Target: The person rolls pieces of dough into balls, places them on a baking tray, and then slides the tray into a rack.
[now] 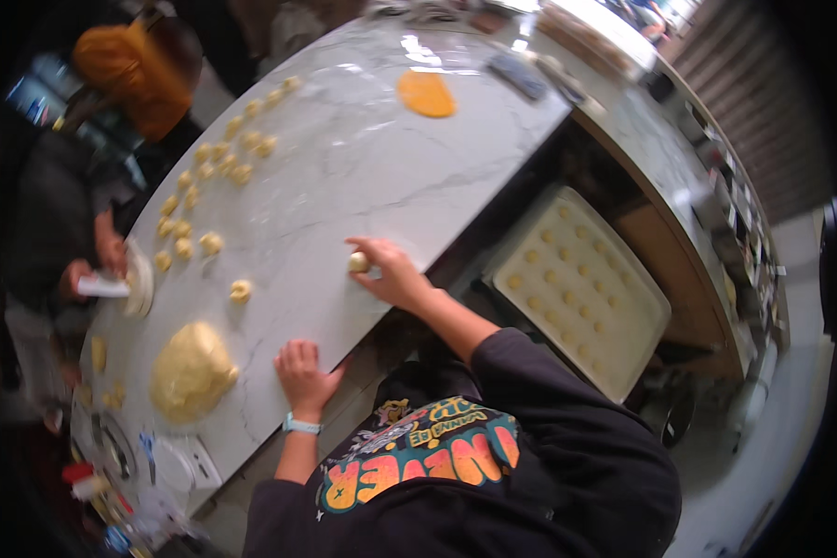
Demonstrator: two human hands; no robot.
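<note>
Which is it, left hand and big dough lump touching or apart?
Apart: the head view shows bare marbled countertop between the left hand and the big dough lump.

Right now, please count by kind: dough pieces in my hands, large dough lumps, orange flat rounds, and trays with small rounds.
Held dough piece: 1
Large dough lump: 1
Orange flat round: 1
Tray with small rounds: 1
Total: 4

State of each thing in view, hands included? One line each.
Right hand: curled around a dough ball
Left hand: palm down at the table edge, nothing visibly held
Large dough: single rounded lump
Loose dough pieces: separate, scattered
Tray: loaded with spaced dough rounds
Orange piece: lying flat
</note>
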